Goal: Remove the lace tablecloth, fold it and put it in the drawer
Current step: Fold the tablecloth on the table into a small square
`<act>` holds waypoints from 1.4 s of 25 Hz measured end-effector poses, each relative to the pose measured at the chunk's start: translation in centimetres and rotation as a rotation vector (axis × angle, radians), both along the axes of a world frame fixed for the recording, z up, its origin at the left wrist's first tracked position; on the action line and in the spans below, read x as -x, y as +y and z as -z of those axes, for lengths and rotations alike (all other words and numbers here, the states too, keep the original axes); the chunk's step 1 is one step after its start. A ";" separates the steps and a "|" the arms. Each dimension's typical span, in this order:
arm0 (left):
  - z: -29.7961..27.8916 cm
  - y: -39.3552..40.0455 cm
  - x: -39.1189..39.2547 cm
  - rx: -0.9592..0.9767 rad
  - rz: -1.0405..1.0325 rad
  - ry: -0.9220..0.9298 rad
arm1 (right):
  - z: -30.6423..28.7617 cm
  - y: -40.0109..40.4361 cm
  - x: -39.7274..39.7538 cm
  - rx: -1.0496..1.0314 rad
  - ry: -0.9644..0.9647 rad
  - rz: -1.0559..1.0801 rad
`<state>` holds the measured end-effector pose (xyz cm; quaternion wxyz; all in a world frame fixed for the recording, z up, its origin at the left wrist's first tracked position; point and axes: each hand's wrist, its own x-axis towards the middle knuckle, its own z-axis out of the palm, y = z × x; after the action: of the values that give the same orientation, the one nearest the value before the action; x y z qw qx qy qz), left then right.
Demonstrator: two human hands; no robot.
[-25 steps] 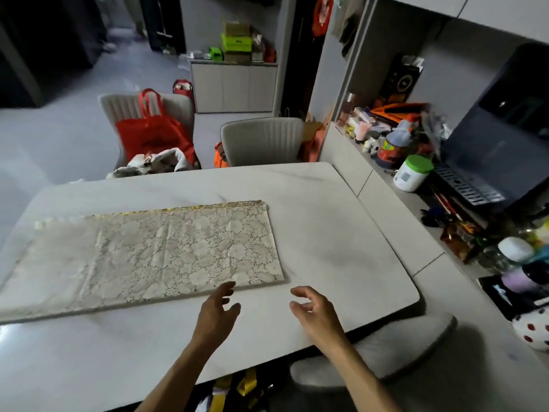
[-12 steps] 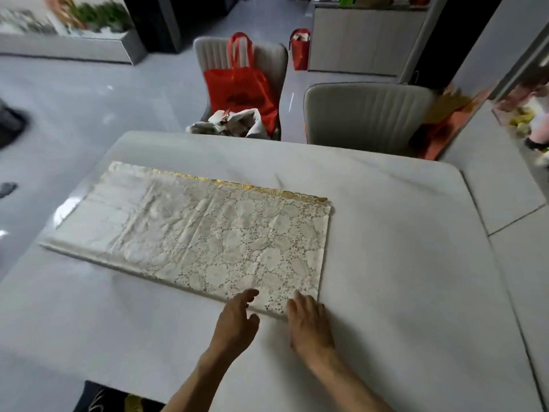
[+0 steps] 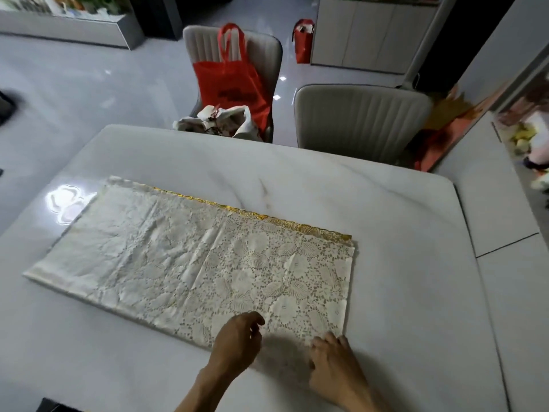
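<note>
Both hands have spread along the lace tablecloth (image 3: 196, 263) near edge — left hand (image 3: 237, 341) and right hand (image 3: 332, 356) pinching it on the tabletop (image 3: 386, 203), likely for another fold.

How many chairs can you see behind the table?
2. One chair at the far side holds a red bag; the other chair stands empty to its right. More may be hidden out of view.

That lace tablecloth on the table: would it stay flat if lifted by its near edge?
Probably not. The lace tablecloth shows soft creases and openwork, so it would likely droop. On the glossy table it may slide when pushed. It looks thin, so probably light.
</note>
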<state>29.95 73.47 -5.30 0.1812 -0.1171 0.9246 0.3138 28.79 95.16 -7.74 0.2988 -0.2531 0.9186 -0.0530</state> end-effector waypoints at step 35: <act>4.7 -0.1 5.3 0.229 0.220 0.117 | 3.9 3.5 21.7 0.127 0.294 0.381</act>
<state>24.65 73.36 -10.00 0.1460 -0.0166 0.9705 0.1911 7.12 98.64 -11.69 0.1302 -0.0988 0.9781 -0.1286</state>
